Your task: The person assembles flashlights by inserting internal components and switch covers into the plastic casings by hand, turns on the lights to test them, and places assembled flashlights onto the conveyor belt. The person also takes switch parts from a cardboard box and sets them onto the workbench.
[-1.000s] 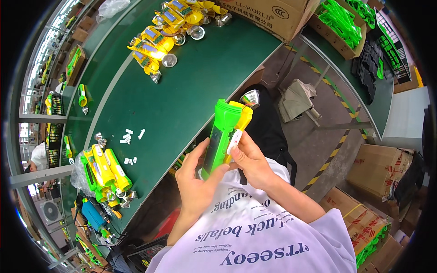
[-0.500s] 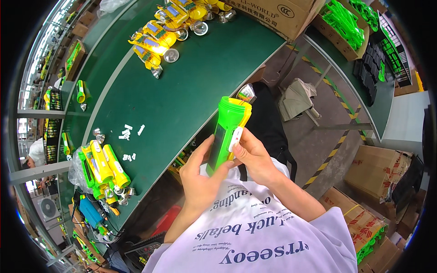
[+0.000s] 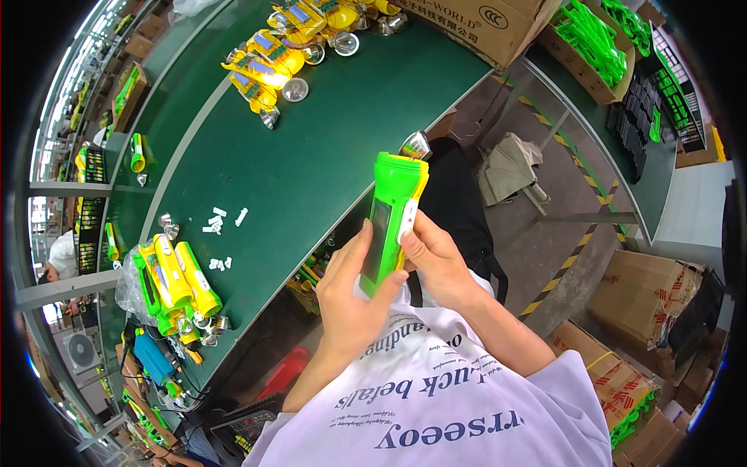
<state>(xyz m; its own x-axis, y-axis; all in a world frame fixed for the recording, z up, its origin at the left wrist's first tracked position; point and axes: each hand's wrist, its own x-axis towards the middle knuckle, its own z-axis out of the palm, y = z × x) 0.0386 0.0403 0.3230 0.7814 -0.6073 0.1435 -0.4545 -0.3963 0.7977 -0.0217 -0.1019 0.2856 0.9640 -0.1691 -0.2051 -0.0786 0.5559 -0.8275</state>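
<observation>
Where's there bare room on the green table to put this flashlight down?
The widest free patch of green table lies between the yellow assemblies at top, the white pieces at left and the table edge near your flashlight. It's crowded lower left, around the yellow-green casings, and along the top, by the cardboard box.

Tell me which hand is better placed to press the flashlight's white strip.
Likely the right hand: its thumb lies at the lower end of the white strip. The left hand holds the flashlight from the other side, so seems better suited to steadying.
</observation>
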